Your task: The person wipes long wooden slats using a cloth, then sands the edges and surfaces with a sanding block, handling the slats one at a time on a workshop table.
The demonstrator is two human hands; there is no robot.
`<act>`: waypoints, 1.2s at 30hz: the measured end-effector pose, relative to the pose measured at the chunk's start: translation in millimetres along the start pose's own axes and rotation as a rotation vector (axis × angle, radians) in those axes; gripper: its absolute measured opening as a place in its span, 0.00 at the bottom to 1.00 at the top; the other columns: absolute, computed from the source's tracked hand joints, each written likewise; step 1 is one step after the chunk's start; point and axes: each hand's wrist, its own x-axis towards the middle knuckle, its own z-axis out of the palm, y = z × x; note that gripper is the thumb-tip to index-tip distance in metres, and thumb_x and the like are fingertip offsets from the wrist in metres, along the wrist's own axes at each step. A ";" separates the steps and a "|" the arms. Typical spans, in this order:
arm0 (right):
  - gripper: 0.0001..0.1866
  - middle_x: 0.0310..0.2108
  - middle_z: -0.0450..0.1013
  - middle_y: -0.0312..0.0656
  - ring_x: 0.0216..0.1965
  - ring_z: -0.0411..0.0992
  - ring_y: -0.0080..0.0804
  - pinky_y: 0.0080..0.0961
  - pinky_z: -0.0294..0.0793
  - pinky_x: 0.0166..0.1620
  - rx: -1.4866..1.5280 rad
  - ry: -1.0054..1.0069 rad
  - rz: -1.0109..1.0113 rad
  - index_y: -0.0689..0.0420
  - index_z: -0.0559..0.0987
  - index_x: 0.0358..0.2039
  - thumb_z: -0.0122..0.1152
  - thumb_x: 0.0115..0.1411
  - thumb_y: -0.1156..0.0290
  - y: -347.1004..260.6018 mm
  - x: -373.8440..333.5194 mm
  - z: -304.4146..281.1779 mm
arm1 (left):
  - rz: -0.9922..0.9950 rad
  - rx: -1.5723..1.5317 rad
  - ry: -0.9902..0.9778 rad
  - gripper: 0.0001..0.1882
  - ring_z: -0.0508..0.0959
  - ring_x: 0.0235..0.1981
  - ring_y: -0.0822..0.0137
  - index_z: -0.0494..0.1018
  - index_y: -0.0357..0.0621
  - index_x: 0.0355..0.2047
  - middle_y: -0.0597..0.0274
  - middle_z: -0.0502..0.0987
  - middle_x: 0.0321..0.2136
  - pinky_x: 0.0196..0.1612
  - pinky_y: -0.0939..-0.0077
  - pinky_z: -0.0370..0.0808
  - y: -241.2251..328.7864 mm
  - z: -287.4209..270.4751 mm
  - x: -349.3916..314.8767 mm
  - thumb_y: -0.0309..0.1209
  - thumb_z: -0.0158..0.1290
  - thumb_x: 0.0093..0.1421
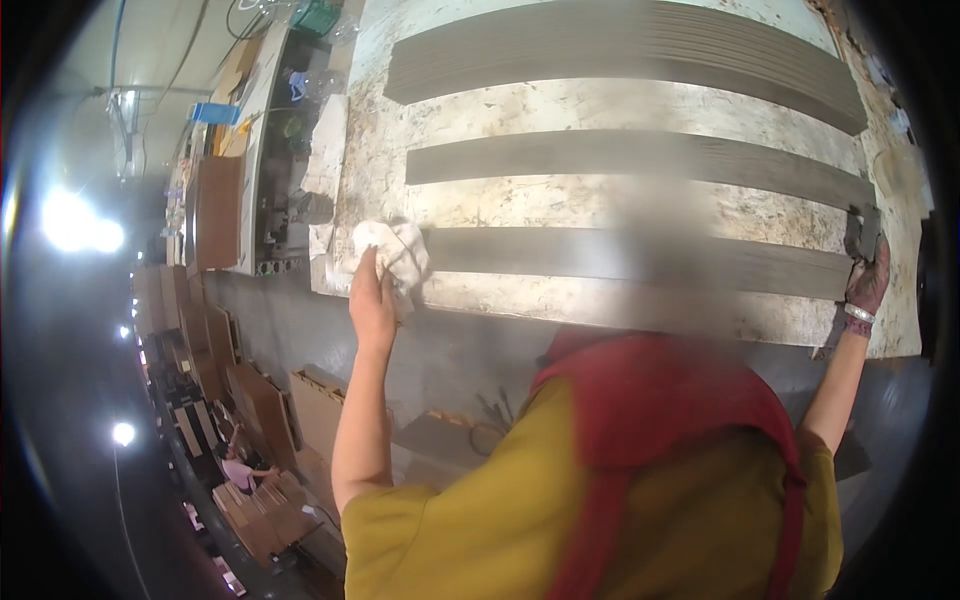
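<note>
My left hand (372,300) is closed on a crumpled white cloth (405,255), which lies against the left end of the nearest long grey-brown strip (560,250). At that strip's right end is my right hand (868,285), dark-stained or thinly gloved, with a band at the wrist. Its fingers bend around a small dark block-like piece (868,232) whose kind I cannot make out. Parallel to the nearest strip lies a second grey-brown strip (520,160). Farther back is a wider group of similar strips (560,40), side by side. A blurred patch hides part of the strips' middle.
The strips rest on a worn, stained whitish table (490,205). To the left stand a side bench (262,150) with clutter and a brown cardboard box (218,212). Cartons (325,405) sit on the floor below. Another person (240,470) works at stacked boards, far lower left.
</note>
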 end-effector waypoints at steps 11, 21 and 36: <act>0.24 0.55 0.66 0.43 0.56 0.64 0.34 0.32 0.61 0.58 0.019 0.008 0.061 0.63 0.67 0.55 0.48 0.64 0.61 4.8 -2.5 10.0 | 0.163 -0.037 -0.181 0.23 0.60 0.60 0.48 0.63 0.38 0.57 0.43 0.61 0.59 0.63 0.60 0.54 -6.1 60.5 -14.1 0.35 0.38 0.63; 0.20 0.51 0.69 0.43 0.51 0.68 0.34 0.34 0.66 0.55 0.212 -0.117 0.129 0.61 0.68 0.54 0.45 0.65 0.65 5.0 -0.8 0.8 | 0.318 0.086 -0.059 0.25 0.64 0.56 0.44 0.64 0.41 0.56 0.43 0.67 0.53 0.59 0.52 0.58 63.1 72.4 -3.8 0.37 0.48 0.61; 0.18 0.49 0.71 0.43 0.50 0.69 0.32 0.30 0.67 0.56 0.016 0.090 0.002 0.62 0.71 0.50 0.50 0.62 0.67 -10.7 -42.2 81.1 | 0.070 -0.109 0.269 0.22 0.74 0.48 0.55 0.66 0.33 0.54 0.45 0.73 0.48 0.54 0.64 0.66 33.4 15.9 117.4 0.35 0.43 0.65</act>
